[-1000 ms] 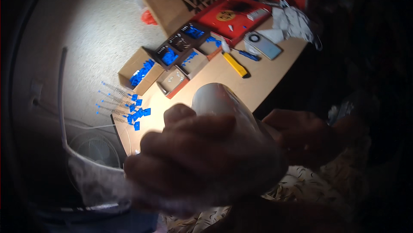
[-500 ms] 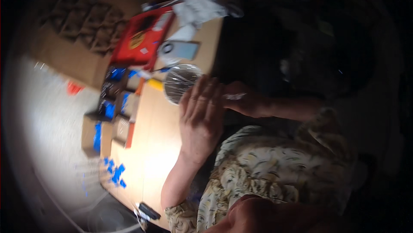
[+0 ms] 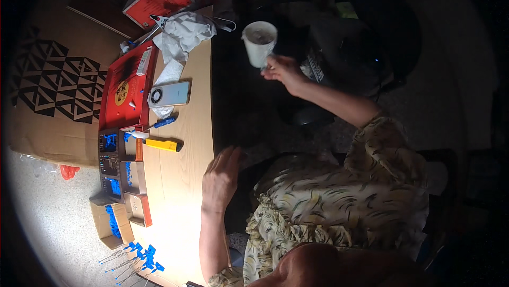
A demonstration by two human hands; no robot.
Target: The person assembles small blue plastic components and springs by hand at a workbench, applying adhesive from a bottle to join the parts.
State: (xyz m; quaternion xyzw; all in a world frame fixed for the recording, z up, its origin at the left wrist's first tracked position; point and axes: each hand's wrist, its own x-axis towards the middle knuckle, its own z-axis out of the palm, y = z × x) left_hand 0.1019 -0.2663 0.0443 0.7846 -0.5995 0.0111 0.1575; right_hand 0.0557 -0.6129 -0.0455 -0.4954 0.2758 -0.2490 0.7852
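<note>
Out past the table's long edge, my right hand (image 3: 283, 72) grips a white cup (image 3: 259, 51) near its lower side. The cup's round mouth faces me, with a dull grey look inside. My left hand (image 3: 221, 176) hangs over the table (image 3: 183, 181) edge, well apart from the cup. Its fingers lie side by side, loosely bent, with the tips partly in shadow and nothing visible in them. Closest to it on the tabletop is a yellow utility knife (image 3: 161, 145). A blue-handled screwdriver (image 3: 165, 122) and a light blue phone (image 3: 170, 94) lie beyond that.
A red box (image 3: 127, 88) and open cartons (image 3: 137, 208) of small blue parts line the table's far side. Blue pieces with springy wires (image 3: 146, 255) cluster at the lower left. Crumpled white plastic (image 3: 185, 32) lies near the top. Dark furniture (image 3: 366, 43) stands at the right.
Both hands were together by the film-covered cup at the table edge. My right hand has carried the cup up and away from the table; my left hand has come away from it.
</note>
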